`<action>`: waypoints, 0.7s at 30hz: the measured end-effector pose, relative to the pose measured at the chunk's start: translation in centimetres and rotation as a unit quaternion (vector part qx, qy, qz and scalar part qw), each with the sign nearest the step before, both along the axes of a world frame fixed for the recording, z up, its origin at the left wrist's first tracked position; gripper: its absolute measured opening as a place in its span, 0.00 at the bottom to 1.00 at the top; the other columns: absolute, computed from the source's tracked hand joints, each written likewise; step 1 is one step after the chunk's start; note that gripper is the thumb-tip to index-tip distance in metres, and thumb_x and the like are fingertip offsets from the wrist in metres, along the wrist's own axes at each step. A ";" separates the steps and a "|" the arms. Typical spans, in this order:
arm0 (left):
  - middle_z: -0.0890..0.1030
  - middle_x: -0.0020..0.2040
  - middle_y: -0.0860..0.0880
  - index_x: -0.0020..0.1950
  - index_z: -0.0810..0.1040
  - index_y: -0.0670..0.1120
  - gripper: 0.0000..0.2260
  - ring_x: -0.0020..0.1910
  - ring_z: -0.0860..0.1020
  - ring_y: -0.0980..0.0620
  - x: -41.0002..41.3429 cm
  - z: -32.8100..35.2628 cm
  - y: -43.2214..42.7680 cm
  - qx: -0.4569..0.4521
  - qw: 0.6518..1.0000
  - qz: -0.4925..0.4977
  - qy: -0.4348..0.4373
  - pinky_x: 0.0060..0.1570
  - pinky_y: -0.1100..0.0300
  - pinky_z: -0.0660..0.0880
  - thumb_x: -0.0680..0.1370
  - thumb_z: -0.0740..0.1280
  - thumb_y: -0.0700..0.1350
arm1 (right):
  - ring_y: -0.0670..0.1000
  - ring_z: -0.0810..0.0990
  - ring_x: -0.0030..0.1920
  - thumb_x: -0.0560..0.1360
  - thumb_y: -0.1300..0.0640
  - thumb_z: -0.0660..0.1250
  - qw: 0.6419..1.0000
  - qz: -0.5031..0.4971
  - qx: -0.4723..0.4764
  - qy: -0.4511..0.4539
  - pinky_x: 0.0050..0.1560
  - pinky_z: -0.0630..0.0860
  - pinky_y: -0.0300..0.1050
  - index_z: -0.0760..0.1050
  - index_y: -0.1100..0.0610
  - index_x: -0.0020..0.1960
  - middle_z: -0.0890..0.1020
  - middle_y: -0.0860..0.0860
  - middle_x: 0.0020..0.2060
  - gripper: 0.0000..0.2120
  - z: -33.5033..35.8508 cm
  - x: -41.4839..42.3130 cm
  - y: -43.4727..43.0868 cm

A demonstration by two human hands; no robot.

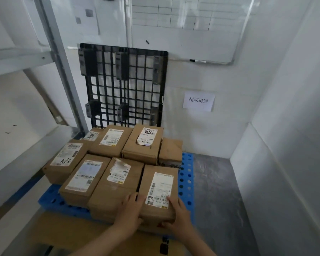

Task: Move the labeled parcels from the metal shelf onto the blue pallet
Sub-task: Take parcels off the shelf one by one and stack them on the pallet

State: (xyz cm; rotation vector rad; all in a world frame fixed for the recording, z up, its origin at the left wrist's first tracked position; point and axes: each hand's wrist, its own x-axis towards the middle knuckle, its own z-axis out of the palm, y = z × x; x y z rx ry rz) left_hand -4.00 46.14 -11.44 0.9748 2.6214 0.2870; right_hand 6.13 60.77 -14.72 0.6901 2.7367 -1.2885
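Left hand (131,209), right hand (178,217) grip boxy cardboard parcel (158,187) between them; long axis points away, label up.

A black plastic pallet (124,85) stands on edge, leaning against the white back wall (201,135). Up and to its right a whiteboard (192,43) with a ruled grid hangs on that wall, and a marker (192,60) lies on its bottom ledge. Below it a paper sign (198,101) with printed characters is stuck up. A flat cardboard sheet (68,231) lies on the grey floor (214,182).
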 end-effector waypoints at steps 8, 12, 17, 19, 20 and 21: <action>0.59 0.73 0.47 0.73 0.59 0.52 0.29 0.72 0.58 0.43 -1.2 0.1 0.0 -0.037 0.999 -0.019 0.011 0.69 0.50 0.63 0.75 0.67 0.44 | 0.43 0.58 0.65 0.71 0.61 0.70 1.000 0.003 0.006 -0.017 0.66 0.62 0.33 0.53 0.47 0.72 0.52 0.50 0.72 0.37 0.0 -0.6 -0.6; 0.58 0.74 0.47 0.73 0.58 0.54 0.30 0.73 0.55 0.42 -1.6 0.0 -0.2 -0.055 0.998 -0.029 0.006 0.71 0.48 0.60 0.75 0.68 0.46 | 0.48 0.59 0.69 0.71 0.60 0.69 0.999 0.032 0.015 -0.033 0.65 0.62 0.32 0.54 0.49 0.72 0.53 0.51 0.72 0.35 1.0 -0.5 0.0; 0.54 0.76 0.48 0.74 0.58 0.53 0.31 0.75 0.53 0.43 -3.0 1.2 -0.4 -0.025 0.996 -0.032 -0.078 0.72 0.48 0.61 0.74 0.69 0.49 | 0.58 0.44 0.76 0.73 0.50 0.67 0.996 0.017 0.063 -0.054 0.76 0.48 0.56 0.55 0.43 0.73 0.46 0.53 0.76 0.34 2.7 -0.4 0.6; 0.56 0.76 0.48 0.74 0.58 0.53 0.30 0.75 0.55 0.46 -3.8 1.9 -0.6 0.022 0.992 -0.020 -0.120 0.73 0.51 0.60 0.75 0.67 0.49 | 0.56 0.44 0.76 0.75 0.51 0.65 0.995 0.018 0.090 -0.033 0.76 0.45 0.57 0.55 0.45 0.73 0.50 0.51 0.76 0.31 3.8 -0.9 1.1; 0.58 0.76 0.49 0.74 0.58 0.52 0.29 0.75 0.57 0.48 -4.3 2.4 -0.8 0.042 0.991 -0.014 -0.123 0.72 0.53 0.60 0.76 0.66 0.49 | 0.55 0.46 0.76 0.75 0.51 0.65 0.994 0.023 0.104 -0.024 0.76 0.46 0.55 0.56 0.46 0.73 0.53 0.50 0.76 0.30 4.6 -1.4 1.3; 0.59 0.75 0.49 0.74 0.59 0.52 0.27 0.74 0.59 0.49 -4.7 2.8 -1.1 0.058 0.992 -0.007 -0.113 0.71 0.54 0.61 0.77 0.65 0.49 | 0.53 0.49 0.76 0.75 0.52 0.65 0.993 0.028 0.117 -0.018 0.76 0.48 0.53 0.57 0.48 0.73 0.56 0.49 0.75 0.29 5.3 -2.1 1.5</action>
